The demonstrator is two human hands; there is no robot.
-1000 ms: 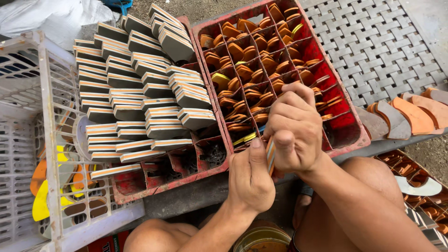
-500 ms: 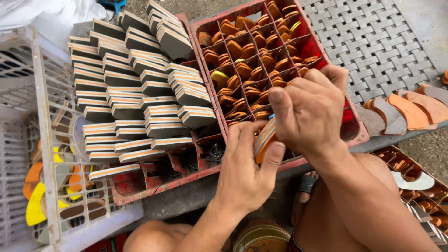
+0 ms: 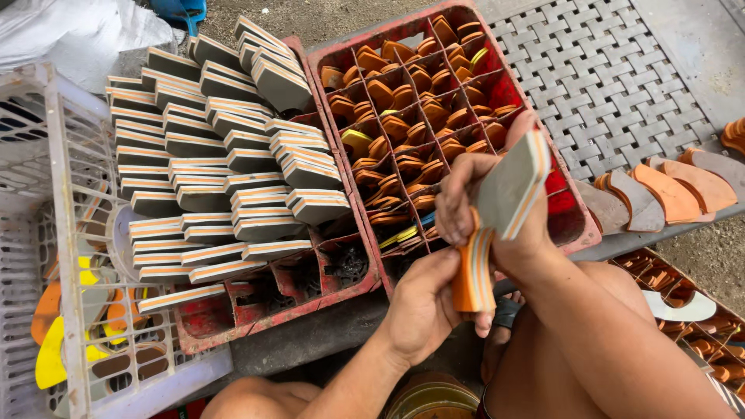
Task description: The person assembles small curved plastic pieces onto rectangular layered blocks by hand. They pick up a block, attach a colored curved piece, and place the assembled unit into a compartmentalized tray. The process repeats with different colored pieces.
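Two red crates point(image 3: 372, 268) at twelve o'clock; right hand point(image 3: 485, 206) grips one grey wedge point(image 3: 512, 186), left hand point(image 3: 423, 302) fingers closed on perhaps two orange-striped wedges point(image 3: 473, 271).

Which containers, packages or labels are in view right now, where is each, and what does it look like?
No labels, signs or screens show.
Left red crate: centre, rectangular, stacked with grey layered wedges.
Right red crate: beside it, divided cells of orange pieces.
White basket: far left, plastic lattice.
White bag: top left, crumpled.
Left hand holds an orange-edged wedge; right hand holds a grey wedge.
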